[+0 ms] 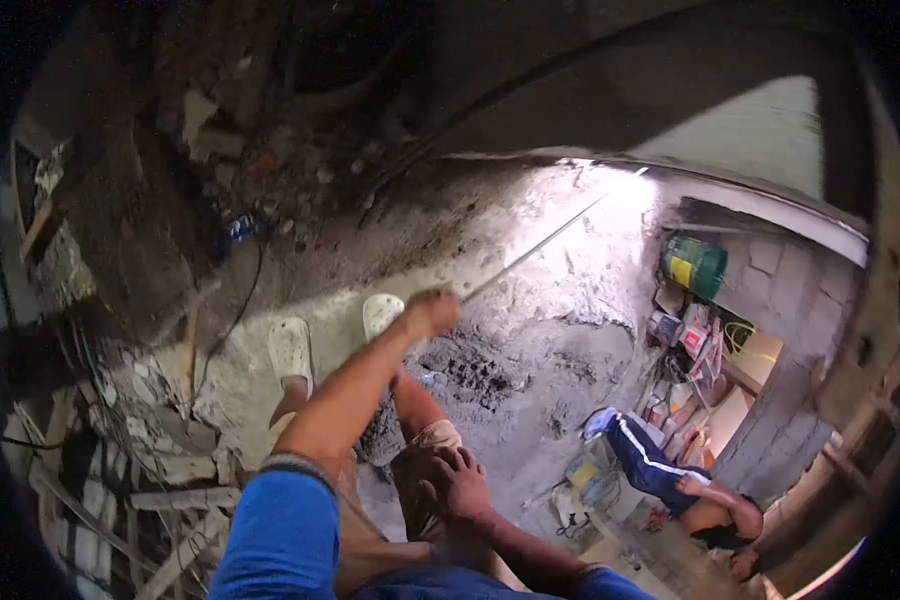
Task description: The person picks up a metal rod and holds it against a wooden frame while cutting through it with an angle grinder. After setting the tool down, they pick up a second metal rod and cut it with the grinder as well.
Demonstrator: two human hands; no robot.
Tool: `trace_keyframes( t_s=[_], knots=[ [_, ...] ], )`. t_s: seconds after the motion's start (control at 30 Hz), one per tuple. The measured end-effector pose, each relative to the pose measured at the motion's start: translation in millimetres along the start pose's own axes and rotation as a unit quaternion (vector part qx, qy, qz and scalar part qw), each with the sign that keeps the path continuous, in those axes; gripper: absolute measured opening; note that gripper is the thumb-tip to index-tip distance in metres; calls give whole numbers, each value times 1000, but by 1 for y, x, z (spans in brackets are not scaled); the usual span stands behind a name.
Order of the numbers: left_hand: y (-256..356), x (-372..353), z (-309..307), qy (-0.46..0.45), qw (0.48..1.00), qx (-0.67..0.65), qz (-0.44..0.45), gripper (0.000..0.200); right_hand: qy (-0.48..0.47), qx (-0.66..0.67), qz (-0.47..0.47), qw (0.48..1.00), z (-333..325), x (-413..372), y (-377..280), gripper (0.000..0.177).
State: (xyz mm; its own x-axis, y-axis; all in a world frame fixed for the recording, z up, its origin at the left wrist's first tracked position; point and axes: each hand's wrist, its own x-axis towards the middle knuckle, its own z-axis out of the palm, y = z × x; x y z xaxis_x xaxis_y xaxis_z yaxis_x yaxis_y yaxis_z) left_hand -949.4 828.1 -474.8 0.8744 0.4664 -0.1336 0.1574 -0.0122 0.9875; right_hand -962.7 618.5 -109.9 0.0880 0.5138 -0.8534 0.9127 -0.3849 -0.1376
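Observation:
My left hand [435, 312], at the end of the blue-sleeved arm, is wrapped round the near end of a long thin rod [540, 247]. The rod slants up and right across the floor to a brightly lit patch by the wall, where glare hides what its far end touches. My right hand [457, 482] lies on my bent leg with its fingers spread, holding nothing. Beyond that knee, a dark, wet-looking grey heap [500, 370] spreads over the ground. White perforated clogs [290, 350] are on my feet, left of the heap.
A green bucket [708, 268] with a yellow label lies by the block wall [770, 265]. Bags and boxes [695, 340] are piled below it. A person [660, 465] in dark striped trousers sits at lower right. Rubble and broken wood [185, 497] cover the left side.

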Motion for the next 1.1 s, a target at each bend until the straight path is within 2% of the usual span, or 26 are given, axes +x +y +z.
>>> trace_keyframes(
  t_s=[0.07, 0.13, 0.17, 0.2, 0.23, 0.27, 0.3, 0.33, 0.37, 0.4, 0.47, 0.5, 0.57, 0.6, 0.67, 0.7, 0.77, 0.8, 0.83, 0.9, 0.93, 0.97, 1.03, 1.07, 1.1],
  knots=[
    [80, -26, -2, 132, 983, -13, 127, 24, 36, -5, -20, 999, 5, 9, 10, 54],
    [178, -47, -40, -18, 998, 62, 18, 21, 72, 258, -22, 963, 23, 22, 36, 47],
    [228, -59, -62, -88, 990, 104, -41, 23, 108, 316, 66, 940, 16, 26, 42, 45],
    [279, -73, -82, -156, 976, 120, -92, 25, 93, 391, 91, 911, -13, 37, 57, 47],
    [326, -90, -100, -222, 954, 136, -147, 28, 135, 662, 211, 707, -18, 44, 76, 55],
    [358, -107, -116, -283, 947, 83, -129, 29, 162, 782, 81, 596, -69, 39, 73, 64],
    [388, -125, -132, -344, 931, 31, -113, 30, 111, 845, 57, 519, -100, 43, 94, 74],
    [426, -148, -149, -324, 938, -6, -120, 29, 125, 842, -80, 519, -123, 49, 105, 84],
    [462, -172, -165, -303, 944, -44, -128, 28, 179, 840, -40, 511, -157, 50, 95, 77],
    [491, -189, -178, -303, 944, -26, -129, 28, 228, 835, 4, 500, -195, 49, 82, 70],
    [533, -219, -199, -315, 933, 39, -169, 26, 220, 857, 42, 465, -278, 12, 26, 69],
    [543, -236, -206, -314, 932, 52, -173, 26, 218, 862, 32, 457, -296, 11, 13, 69],
    [560, -265, -223, -308, 930, 129, -155, 32, 193, 890, 29, 412, -318, 10, -1, 67],
    [570, -278, -232, -310, 928, 136, -156, 32, 192, 893, 25, 406, -324, 9, -7, 67],
    [616, -303, -250, -275, 939, 122, -165, 37, 189, 929, -19, 317, -330, 13, -10, 62],
    [637, -314, -253, -272, 939, 124, -168, 37, 184, 930, -21, 317, -331, 15, -2, 62],
    [680, -336, -254, -254, 915, 201, -240, 41, 206, 913, -61, 348, -342, 9, 6, 63],
    [705, -344, -254, -246, 914, 205, -249, 41, 180, 942, -69, 275, -354, -2, 7, 53],
    [730, -350, -254, -239, 911, 218, -255, 42, 180, 931, -57, 312, -363, -23, 0, 48],
    [774, -361, -254, -227, 906, 237, -267, 43, 148, 940, -102, 289, -371, -61, -4, 45],
    [793, -366, -255, -225, 906, 230, -273, 43, 151, 951, -103, 250, -374, -78, -7, 42],
    [810, -370, -256, -222, 907, 225, -278, 42, 145, 951, -110, 249, -378, -93, -10, 42],
    [849, -378, -261, -257, 881, 289, -272, 37, 138, 951, -163, 222, -384, -125, -20, 45],
    [868, -385, -267, -265, 869, 315, -274, 37, 140, 950, -163, 227, -396, -151, -37, 42],
    [880, -397, -277, -285, 815, 388, -321, 35, 88, 955, -194, 204, -403, -162, -50, 40]
  ],
)
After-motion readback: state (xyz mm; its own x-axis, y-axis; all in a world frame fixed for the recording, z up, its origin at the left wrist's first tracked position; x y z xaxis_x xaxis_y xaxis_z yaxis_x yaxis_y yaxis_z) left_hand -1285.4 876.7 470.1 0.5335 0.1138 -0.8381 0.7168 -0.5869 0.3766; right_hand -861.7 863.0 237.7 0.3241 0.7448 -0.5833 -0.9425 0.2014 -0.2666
